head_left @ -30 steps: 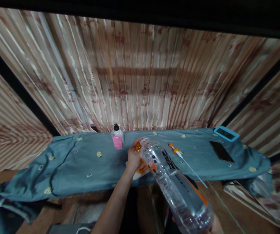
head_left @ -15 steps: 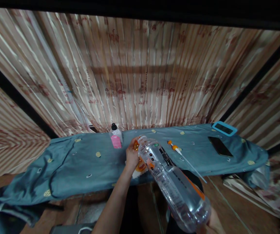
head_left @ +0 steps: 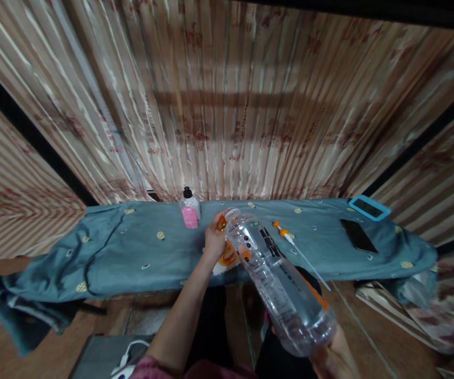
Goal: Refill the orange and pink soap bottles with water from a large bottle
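Observation:
My right hand (head_left: 335, 353) grips the base end of a large clear plastic bottle (head_left: 278, 284) with an orange and black label. The bottle is tilted, its neck up and to the left, and looks mostly empty. My left hand (head_left: 214, 237) is closed around an amber see-through container (head_left: 222, 223) beside the bottle's mouth. My fingers and the large bottle hide most of the container. Below it, something orange and white (head_left: 227, 258) shows on the cloth. To the right lies an orange and white pump head (head_left: 284, 232) with a long thin tube.
A pink-labelled bottle with a black cap (head_left: 189, 209) stands left on the blue-green cloth (head_left: 124, 263). At the right lie a dark phone (head_left: 357, 236) and a blue-framed device (head_left: 370, 207). Pleated curtains (head_left: 227, 105) hang behind. A grey box with a white cable (head_left: 100, 358) is below left.
The view has tilted a little downward, so the table sits higher in the picture. Both hands keep their holds, and the large bottle stays tilted at nearly the same angle.

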Available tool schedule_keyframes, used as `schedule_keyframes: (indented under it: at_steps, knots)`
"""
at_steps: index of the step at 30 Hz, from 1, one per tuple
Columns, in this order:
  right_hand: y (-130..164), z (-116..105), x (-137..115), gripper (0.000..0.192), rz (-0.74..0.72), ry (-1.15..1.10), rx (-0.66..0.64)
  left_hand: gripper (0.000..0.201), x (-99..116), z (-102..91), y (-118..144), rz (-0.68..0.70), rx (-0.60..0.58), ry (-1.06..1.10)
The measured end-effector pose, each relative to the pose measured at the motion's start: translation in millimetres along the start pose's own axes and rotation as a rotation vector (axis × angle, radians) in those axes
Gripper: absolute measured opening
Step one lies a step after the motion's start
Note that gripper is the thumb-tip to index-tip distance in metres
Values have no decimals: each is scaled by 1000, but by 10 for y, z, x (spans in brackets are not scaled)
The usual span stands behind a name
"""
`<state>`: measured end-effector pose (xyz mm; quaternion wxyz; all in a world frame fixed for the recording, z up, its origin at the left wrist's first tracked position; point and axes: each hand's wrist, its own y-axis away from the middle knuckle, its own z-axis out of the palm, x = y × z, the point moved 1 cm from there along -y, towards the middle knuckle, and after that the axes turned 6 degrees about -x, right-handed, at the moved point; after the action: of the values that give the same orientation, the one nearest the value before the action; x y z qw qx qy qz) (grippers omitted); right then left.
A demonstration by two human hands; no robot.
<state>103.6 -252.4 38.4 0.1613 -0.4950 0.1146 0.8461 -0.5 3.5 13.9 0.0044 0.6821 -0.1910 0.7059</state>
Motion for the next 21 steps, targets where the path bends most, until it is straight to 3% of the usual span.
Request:
schedule_keyframes:
  at_steps: [12,17,21]
  knots:
    - [26,-152,82,84,-53,77,62,36,37,3,3,17,1,-13]
    - [44,-132,62,98,-60,137,94,32,53,21,7,35,21,28]
    - [50,-115,79,96,-53,154,92,30,67,31,15,27,27,31]
